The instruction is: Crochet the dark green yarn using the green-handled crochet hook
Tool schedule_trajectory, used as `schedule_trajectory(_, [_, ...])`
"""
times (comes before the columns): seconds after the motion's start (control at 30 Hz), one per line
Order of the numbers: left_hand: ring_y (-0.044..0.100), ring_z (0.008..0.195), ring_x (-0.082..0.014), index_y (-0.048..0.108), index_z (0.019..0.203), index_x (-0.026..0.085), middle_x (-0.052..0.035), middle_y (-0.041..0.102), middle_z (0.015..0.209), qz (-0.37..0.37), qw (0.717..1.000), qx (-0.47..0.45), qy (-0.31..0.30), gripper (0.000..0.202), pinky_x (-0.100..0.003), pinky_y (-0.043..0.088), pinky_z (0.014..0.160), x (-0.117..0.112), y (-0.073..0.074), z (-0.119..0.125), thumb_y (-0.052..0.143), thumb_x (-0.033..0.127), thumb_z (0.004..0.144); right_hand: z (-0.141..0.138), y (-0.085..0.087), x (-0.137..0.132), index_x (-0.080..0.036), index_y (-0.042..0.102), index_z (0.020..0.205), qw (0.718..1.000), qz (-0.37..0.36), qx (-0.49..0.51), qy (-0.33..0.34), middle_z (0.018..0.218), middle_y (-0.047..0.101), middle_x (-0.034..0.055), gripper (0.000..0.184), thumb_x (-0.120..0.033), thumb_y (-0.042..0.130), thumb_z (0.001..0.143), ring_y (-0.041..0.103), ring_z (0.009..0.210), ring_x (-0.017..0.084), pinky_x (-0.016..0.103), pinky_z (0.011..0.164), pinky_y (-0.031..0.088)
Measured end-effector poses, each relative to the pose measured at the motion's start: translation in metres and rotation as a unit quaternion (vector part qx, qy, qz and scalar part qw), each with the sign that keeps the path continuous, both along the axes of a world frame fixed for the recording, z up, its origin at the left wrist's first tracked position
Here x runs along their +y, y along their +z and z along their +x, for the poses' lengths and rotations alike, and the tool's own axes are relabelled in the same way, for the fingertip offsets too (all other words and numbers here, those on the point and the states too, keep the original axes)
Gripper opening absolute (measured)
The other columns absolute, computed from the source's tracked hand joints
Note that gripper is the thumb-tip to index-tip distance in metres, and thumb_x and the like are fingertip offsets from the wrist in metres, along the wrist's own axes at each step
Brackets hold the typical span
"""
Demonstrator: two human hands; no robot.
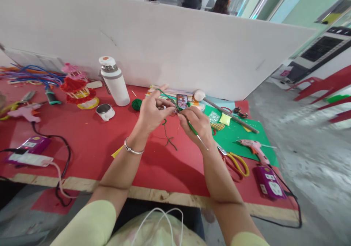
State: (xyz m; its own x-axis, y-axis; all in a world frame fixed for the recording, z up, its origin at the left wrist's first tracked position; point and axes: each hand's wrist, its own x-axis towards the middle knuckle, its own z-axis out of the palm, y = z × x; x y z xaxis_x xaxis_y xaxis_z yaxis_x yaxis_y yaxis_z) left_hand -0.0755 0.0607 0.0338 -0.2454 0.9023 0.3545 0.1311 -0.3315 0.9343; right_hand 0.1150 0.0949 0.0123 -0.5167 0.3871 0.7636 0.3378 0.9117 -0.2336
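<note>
Over the middle of the red tabletop (pixel 90 147), some green yarn (pixel 169 141) is being held up between two bare hands, with a loose tail seen below the fingers. It's pinched between the thumb and fingers of the left hand (pixel 151 108), index finger stretched out and a strand carried over it. The right hand (pixel 196 125) is closed around a green-handled tool (pixel 192 128), its thin metal end pointed back toward the wrist. The fingertips of both are nearly brought together.

As for writing, pale labels are stuck on the purple box (pixel 270 182) at the right, but they're too small to be read. An orange mark is printed on the lid of the white bottle (pixel 116 86), also too tiny to be made out.

Materials-wise: the small cup (pixel 106 112) is lined with shiny metal, the yarn ball (pixel 136 104) is wound up round and fuzzy, and a tiered ornament (pixel 76 91) is ruffled in red and pink. A smooth white ball (pixel 199 94) is set at the end of a grey rod (pixel 231 115), laid across a green sheet (pixel 256 129).

Red-and-yellow scissors (pixel 236 163) are partly covered by the right forearm, a phone (pixel 182 101) is partly blocked by the hands, and the room behind is largely hidden by a white board (pixel 164 44).
</note>
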Motion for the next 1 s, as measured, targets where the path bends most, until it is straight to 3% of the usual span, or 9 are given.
schedule_trajectory(0.13, [0.064, 0.058, -0.0115, 0.061, 0.145, 0.017, -0.0016, 0.078, 0.079, -0.002, 1.000, -0.016, -0.003, 0.080, -0.022, 0.046, 0.052, -0.0007, 0.0015, -0.0002, 0.086, 0.023, 0.069, -0.0001, -0.0005, 0.0012, -0.021, 0.067, 0.104, 1.000, 0.014, 0.014, 0.014, 0.098, 0.071, 0.0096, 0.010, -0.024, 0.057, 0.104, 0.069, 0.088, 0.020, 0.034, 0.078, 0.056])
schedule_trajectory(0.33, [0.062, 0.057, -0.0105, 0.062, 0.143, 0.016, -0.0024, 0.079, 0.079, 0.003, 1.000, 0.006, 0.004, 0.075, -0.023, 0.042, 0.051, 0.0019, -0.0019, 0.0005, 0.084, 0.019, 0.071, -0.0002, -0.0009, 0.0004, -0.021, 0.067, 0.097, 0.997, -0.049, 0.054, 0.023, 0.091, 0.070, 0.0076, 0.018, -0.025, 0.052, 0.106, 0.068, 0.084, 0.019, 0.034, 0.077, 0.056])
schedule_trajectory(0.63, [0.069, 0.066, -0.0140, 0.061, 0.145, 0.018, -0.0026, 0.080, 0.081, 0.020, 0.999, 0.027, 0.013, 0.075, -0.024, 0.049, 0.058, 0.0045, -0.0062, 0.0018, 0.079, 0.015, 0.073, 0.0003, 0.0018, -0.0030, -0.019, 0.072, 0.095, 0.992, -0.101, 0.073, 0.035, 0.095, 0.075, 0.0105, 0.031, -0.027, 0.045, 0.108, 0.071, 0.086, 0.020, 0.036, 0.079, 0.059])
schedule_trajectory(1.0, [0.063, 0.058, -0.0113, 0.063, 0.142, 0.018, -0.0023, 0.079, 0.080, 0.007, 1.000, 0.011, 0.005, 0.073, -0.023, 0.043, 0.050, 0.0037, -0.0046, 0.0017, 0.079, 0.017, 0.071, 0.0059, 0.0022, -0.0017, -0.020, 0.072, 0.092, 0.980, -0.160, 0.097, 0.061, 0.091, 0.072, 0.0085, 0.035, -0.032, 0.044, 0.109, 0.070, 0.080, 0.018, 0.034, 0.071, 0.059])
